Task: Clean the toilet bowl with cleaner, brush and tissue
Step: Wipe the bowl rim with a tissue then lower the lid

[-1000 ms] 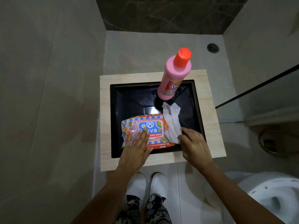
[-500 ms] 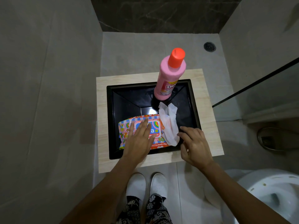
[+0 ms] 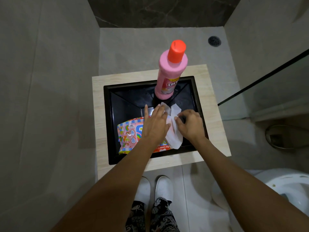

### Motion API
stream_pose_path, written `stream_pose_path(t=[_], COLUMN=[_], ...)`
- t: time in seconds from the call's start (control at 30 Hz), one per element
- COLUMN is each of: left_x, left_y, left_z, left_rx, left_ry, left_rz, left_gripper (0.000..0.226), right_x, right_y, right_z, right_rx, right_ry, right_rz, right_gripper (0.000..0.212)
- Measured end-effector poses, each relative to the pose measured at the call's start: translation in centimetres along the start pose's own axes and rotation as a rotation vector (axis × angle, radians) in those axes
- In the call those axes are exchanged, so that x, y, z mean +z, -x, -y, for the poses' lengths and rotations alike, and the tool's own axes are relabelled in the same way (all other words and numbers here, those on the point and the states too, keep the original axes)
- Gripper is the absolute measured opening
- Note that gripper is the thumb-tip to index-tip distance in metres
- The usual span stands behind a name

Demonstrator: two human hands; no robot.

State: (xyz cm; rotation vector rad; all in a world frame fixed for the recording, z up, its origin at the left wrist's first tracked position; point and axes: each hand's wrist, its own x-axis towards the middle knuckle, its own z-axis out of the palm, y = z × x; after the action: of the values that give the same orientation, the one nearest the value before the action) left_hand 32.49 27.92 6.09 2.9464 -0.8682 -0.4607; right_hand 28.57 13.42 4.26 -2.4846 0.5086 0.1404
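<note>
Both hands work over the black sink in the bench (image 3: pixel 215 131). Left hand (image 3: pixel 154 124), fingers spread, lies on the wipes pack (image 3: pixel 129 136) & touches the white tissue (image 3: pixel 173 131). Right hand (image 3: pixel 190 125) pinches the tissue w/ curled fingers. Pink cleaner bottle (image 3: pixel 170 72) stands upright at far side. Toilet bowl (image 3: pixel 289 186) at near right.
</note>
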Motion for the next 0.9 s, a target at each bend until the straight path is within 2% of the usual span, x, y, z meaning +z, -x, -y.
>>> stream_pose_path(t=[0.07,0.27,0.43,0.53,0.63,0.7,0.8,0.9], left_x=[0.0,-0.3,0.0,0.0,0.0,0.0,0.2,0.2], left_y=[0.2,0.5,1.3,1.2,0.6,0.2,-0.1,0.3], left_z=[0.3,1.3,1.8,1.2,0.6,0.5,0.5,0.7], left_rx=[-0.003,-0.042,-0.055,-0.078,-0.073,-0.074,-0.109,-0.102], left_ry=[0.019,0.089,0.147,0.183,0.151,0.072,0.055,0.087], left_rz=[-0.012,-0.025,-0.065,-0.096,-0.06,0.016,0.051,-0.021], left_gripper=[0.044,0.034,0.037,0.04,0.052,0.064,0.056,0.038], right_x=[0.0,-0.9,-1.6,-1.5,-1.1,-0.9,-0.9,-1.2], right_y=[0.1,1.6,2.7,2.8,2.2,1.5,0.7,0.6], right_z=[0.1,-1.0,-1.7,-1.5,-1.2,-1.2,-1.3,-0.9], right_rx=[0.027,0.107,0.165,0.081,-0.12,-0.163,-0.174,-0.181], right_ry=[-0.004,0.019,0.159,0.089,0.111,0.199,0.264,0.286], right_rz=[-0.017,-0.105,-0.147,-0.138,-0.023,0.082,0.146,0.085], right_gripper=[0.016,0.013,0.013,0.03,0.052,0.057,0.044,0.018])
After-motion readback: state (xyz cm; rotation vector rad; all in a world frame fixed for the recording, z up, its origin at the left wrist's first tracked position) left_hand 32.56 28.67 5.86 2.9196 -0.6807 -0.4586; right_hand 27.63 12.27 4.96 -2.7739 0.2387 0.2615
